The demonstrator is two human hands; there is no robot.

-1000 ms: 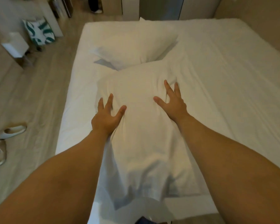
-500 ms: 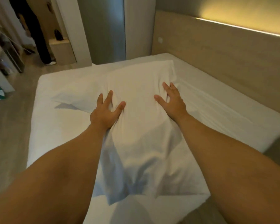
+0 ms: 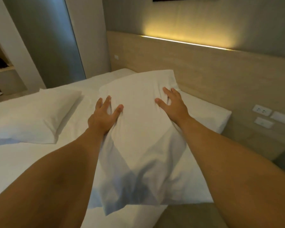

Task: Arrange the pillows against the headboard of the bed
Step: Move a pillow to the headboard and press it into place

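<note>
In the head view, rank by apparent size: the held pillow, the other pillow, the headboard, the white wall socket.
1. headboard, widest span.
2. held pillow and other pillow: unsure; the held one looks larger, but it is nearer the camera and the other is cut off by the frame.
3. white wall socket, smallest.

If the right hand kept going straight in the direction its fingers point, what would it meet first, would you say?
The right hand already grips the held pillow, so it would push that pillow's top corner ahead of it into the wooden headboard. How far the corner sits from the board is unclear from this angle.
</note>
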